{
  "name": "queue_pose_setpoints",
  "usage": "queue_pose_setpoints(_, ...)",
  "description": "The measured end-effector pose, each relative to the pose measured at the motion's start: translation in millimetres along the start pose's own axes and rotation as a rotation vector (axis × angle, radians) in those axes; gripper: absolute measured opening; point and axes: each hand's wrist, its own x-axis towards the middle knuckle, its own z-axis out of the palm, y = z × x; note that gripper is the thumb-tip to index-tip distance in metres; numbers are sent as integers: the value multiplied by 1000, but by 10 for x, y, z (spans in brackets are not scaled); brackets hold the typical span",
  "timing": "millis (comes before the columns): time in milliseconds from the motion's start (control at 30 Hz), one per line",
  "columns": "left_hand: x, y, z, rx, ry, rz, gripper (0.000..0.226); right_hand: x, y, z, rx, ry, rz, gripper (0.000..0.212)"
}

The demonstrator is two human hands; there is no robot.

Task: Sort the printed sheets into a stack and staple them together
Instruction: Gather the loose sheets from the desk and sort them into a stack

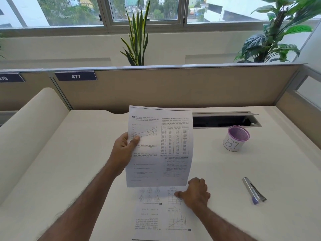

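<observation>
Left grip (pixel 124 148): thumb and fingers pinched on left edge of a raised printed sheet (pixel 159 146), thin white paper, slightly curled, upright above the worktop (pixel 69 171). Right grip (pixel 196 193): curled, fingertips pressing a flat printed sheet (pixel 156 214) lying below the raised one. Right of that: metal stapler (pixel 254 192), purple tip; beyond it, purple mesh cup (pixel 236 138), cylindrical, paper-labelled.

Place: you're seated at an open-plan office workstation.
Divider: a beige partition (pixel 173 87) runs along your tabletop's (pixel 69 153) far edge.
Label: seat plate "477" (pixel 75 76) at its left end.
Beyond: potted plants (pixel 137 40), wide windows (pixel 145 11).
</observation>
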Motion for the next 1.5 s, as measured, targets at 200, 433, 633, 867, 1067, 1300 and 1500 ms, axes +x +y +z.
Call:
queue_pose_setpoints(200,11,-17,-3,27,4,2,25,-51,69,36,251,-13,-59,70)
queue_pose_setpoints(433,0,-17,-66,3,21,-2,23,220,312,-516,558,125,-200,17)
queue_pose_setpoints(633,1,-17,-220,0,63,-9,23,361,383,-1362,815,176,-281,13)
queue_pose_setpoints(867,116,33,-578,9,191,14,22,249,351,-1904,1049,17,-296,9)
queue_pose_setpoints(1067,123,-16,-543,23,191,-1,23,86,181,-1947,1195,-139,-295,31)
queue_pose_setpoints(1300,-2,-186,-97,-149,216,-56,23,-63,-220,-1484,1662,-22,-53,30)
queue_pose_setpoints(1500,-139,-189,259,-330,261,-134,18,-317,-534,-1070,1831,-14,109,50)
